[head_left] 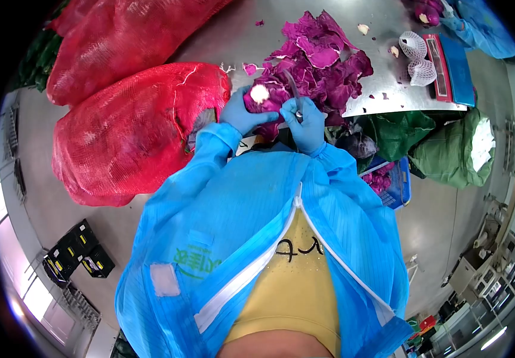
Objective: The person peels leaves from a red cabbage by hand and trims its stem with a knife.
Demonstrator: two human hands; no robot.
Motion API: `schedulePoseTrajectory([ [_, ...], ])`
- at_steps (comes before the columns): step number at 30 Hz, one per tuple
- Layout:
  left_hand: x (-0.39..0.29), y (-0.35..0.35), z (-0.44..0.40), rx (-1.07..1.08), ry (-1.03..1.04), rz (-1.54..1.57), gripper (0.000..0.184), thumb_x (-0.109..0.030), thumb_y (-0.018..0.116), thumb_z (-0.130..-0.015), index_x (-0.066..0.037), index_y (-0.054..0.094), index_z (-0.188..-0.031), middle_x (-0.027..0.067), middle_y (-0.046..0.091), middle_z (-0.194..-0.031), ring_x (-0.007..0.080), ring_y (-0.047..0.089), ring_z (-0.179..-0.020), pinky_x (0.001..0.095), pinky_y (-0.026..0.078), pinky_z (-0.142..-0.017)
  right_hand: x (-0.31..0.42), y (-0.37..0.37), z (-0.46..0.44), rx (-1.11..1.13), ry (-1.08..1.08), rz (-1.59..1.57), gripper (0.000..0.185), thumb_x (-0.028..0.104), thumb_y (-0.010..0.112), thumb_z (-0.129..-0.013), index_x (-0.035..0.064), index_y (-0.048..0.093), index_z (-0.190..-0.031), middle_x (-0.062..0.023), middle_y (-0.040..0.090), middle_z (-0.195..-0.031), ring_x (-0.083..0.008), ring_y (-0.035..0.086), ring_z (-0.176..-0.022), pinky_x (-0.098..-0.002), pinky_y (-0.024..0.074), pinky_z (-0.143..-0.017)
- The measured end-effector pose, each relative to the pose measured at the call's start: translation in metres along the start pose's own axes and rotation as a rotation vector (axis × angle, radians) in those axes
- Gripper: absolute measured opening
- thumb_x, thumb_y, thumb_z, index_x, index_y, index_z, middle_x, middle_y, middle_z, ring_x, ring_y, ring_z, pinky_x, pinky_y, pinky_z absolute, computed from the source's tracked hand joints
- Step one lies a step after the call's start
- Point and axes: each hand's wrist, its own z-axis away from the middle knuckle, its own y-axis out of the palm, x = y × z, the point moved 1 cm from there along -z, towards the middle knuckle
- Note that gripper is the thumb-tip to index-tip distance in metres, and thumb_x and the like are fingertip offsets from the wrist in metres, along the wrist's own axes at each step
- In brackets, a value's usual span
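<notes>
My left hand [240,113], in a blue glove, is closed around a red cabbage [274,94] with its pale cut stem end facing up. My right hand [306,126], gloved too, grips a knife [292,85] whose curved blade points up and away, close beside the cabbage. Beyond both hands lies a heap of loose purple cabbage leaves [329,65] on the metal table [233,36]. The knife's handle is mostly hidden in my fingers.
Red mesh sacks [132,128] bulge at the left. White foam nets [423,72] lie beside a red and blue box [448,68] at the right. Green sacks [448,152] and a blue crate [399,185] stand below the table edge. Another person's blue sleeve [484,27] shows at top right.
</notes>
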Motion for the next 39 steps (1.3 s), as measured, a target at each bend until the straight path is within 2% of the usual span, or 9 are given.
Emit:
schedulePoseTrajectory([
  [3, -0.012, -0.005, -0.004, 0.071, 0.006, -0.111, 0.105, -0.049, 0.084, -0.049, -0.002, 0.04, -0.132, 0.0195, 0.049, -0.124, 0.0301, 0.053, -0.112, 0.0364, 0.041, -0.099, -0.016, -0.007, -0.007, -0.162, 0.179, 0.018, 0.026, 0.019, 0.07, -0.078, 0.0039, 0.06, -0.098, -0.0065, 0.057, -0.083, -0.0169, 0.056, -0.073, -0.0284, 0.0453, -0.067],
  [6, -0.017, -0.005, 0.0, 0.098, 0.006, -0.225, 0.105, -0.049, 0.084, -0.049, -0.002, 0.04, -0.132, 0.0192, 0.049, -0.123, 0.0304, 0.053, -0.112, 0.037, 0.041, -0.099, -0.016, -0.008, -0.016, -0.161, 0.002, 0.14, 0.037, 0.025, 0.072, -0.076, 0.0051, 0.06, -0.105, -0.0071, 0.057, -0.086, -0.0183, 0.056, -0.075, -0.0286, 0.0458, -0.07],
  [7, -0.013, -0.004, -0.002, 0.094, 0.015, -0.213, 0.106, -0.049, 0.085, -0.049, -0.002, 0.039, -0.133, 0.0193, 0.049, -0.123, 0.0306, 0.053, -0.112, 0.0373, 0.042, -0.098, -0.017, -0.008, -0.019, -0.059, 0.063, 0.127, 0.042, 0.029, 0.073, -0.074, 0.0072, 0.062, -0.108, -0.0075, 0.057, -0.089, -0.0189, 0.056, -0.079, -0.0302, 0.0468, -0.072],
  [8, -0.009, -0.001, -0.005, 0.087, 0.025, -0.199, 0.107, -0.049, 0.085, -0.048, -0.003, 0.039, -0.133, 0.0194, 0.049, -0.123, 0.0307, 0.053, -0.111, 0.0376, 0.042, -0.098, -0.016, -0.005, -0.021, 0.044, 0.09, 0.132, 0.036, 0.026, 0.073, -0.074, 0.0075, 0.063, -0.103, -0.0073, 0.057, -0.089, -0.0185, 0.058, -0.079, -0.0304, 0.0478, -0.072],
  [14, -0.01, -0.002, -0.001, 0.077, 0.029, -0.207, 0.107, -0.049, 0.085, -0.047, -0.002, 0.04, -0.132, 0.0194, 0.049, -0.123, 0.0305, 0.053, -0.111, 0.0376, 0.042, -0.098, -0.037, 0.003, -0.024, 0.026, 0.048, -0.029, 0.022, 0.013, 0.072, -0.075, 0.0058, 0.062, -0.093, -0.0047, 0.06, -0.081, -0.0143, 0.057, -0.068, -0.0272, 0.0479, -0.063],
  [16, -0.004, 0.0, -0.004, 0.075, 0.023, -0.201, 0.106, -0.049, 0.085, -0.047, -0.002, 0.041, -0.132, 0.0193, 0.049, -0.123, 0.0305, 0.053, -0.111, 0.0375, 0.042, -0.098, -0.036, 0.003, -0.02, 0.029, 0.428, -0.428, 0.016, 0.01, 0.069, -0.078, 0.0057, 0.061, -0.091, -0.0014, 0.058, -0.074, -0.0089, 0.054, -0.06, -0.0233, 0.0442, -0.054],
  [22, 0.006, 0.001, -0.007, 0.053, -0.013, -0.052, 0.104, -0.046, 0.087, -0.047, 0.0, 0.043, -0.129, 0.0185, 0.051, -0.121, 0.0282, 0.054, -0.111, 0.0372, 0.043, -0.097, -0.036, 0.006, -0.018, -0.016, 0.222, -0.422, 0.012, 0.008, 0.067, -0.08, 0.0055, 0.06, -0.089, 0.0002, 0.056, -0.068, -0.0062, 0.049, -0.054, -0.0208, 0.0399, -0.047],
  [28, 0.009, 0.005, -0.012, 0.041, 0.021, -0.04, 0.103, -0.045, 0.087, -0.047, 0.001, 0.043, -0.129, 0.0175, 0.054, -0.118, 0.0269, 0.056, -0.107, 0.036, 0.045, -0.095, -0.044, 0.006, -0.019, -0.072, 0.412, -0.691, 0.013, 0.008, 0.068, -0.081, 0.0056, 0.061, -0.092, 0.0007, 0.056, -0.069, -0.0071, 0.049, -0.054, -0.0215, 0.0413, -0.048],
  [39, 0.005, 0.003, -0.007, 0.027, 0.022, 0.053, 0.103, -0.041, 0.088, -0.048, 0.004, 0.042, -0.127, 0.0171, 0.057, -0.116, 0.0249, 0.058, -0.105, 0.0348, 0.046, -0.094, -0.036, 0.012, -0.007, -0.157, 0.341, -0.656, 0.013, 0.006, 0.066, -0.082, 0.0047, 0.059, -0.094, 0.0003, 0.056, -0.07, -0.0073, 0.05, -0.055, -0.0221, 0.042, -0.048],
])
